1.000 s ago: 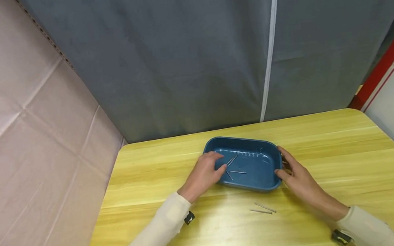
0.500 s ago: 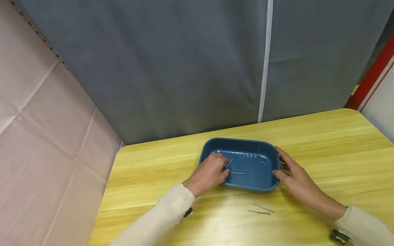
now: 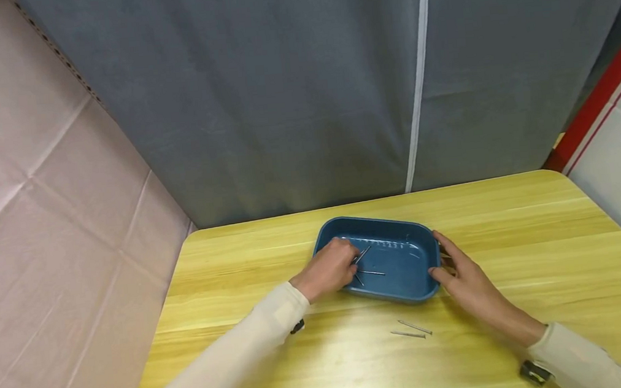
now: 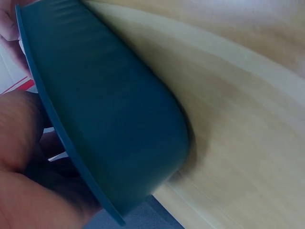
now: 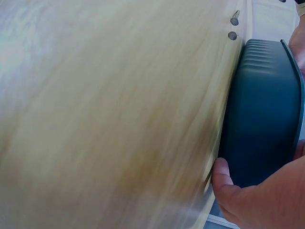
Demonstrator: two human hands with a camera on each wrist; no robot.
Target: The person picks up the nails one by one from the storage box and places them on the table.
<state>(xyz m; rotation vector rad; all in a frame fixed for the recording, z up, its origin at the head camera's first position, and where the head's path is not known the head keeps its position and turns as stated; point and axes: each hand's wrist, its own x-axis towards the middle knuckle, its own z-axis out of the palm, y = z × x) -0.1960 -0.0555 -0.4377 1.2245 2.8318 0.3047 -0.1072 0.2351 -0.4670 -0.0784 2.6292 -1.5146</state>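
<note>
Currently, left hand (image 3: 325, 271): at nails (image 3: 374, 273) inside tray (image 3: 406, 272), grip unclear
Right hand (image 3: 470, 278): clamped on tray's right edge

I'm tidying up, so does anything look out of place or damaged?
Possibly two nails: they lie on the table in front of the blue tray, while other nails lie inside it. No damage shows.

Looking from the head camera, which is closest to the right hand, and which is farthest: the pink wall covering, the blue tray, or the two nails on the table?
From the right hand:
1. Blue tray: touching the hand.
2. Two nails on the table: to its left, nearer the person.
3. Pink wall covering: far left.
</note>
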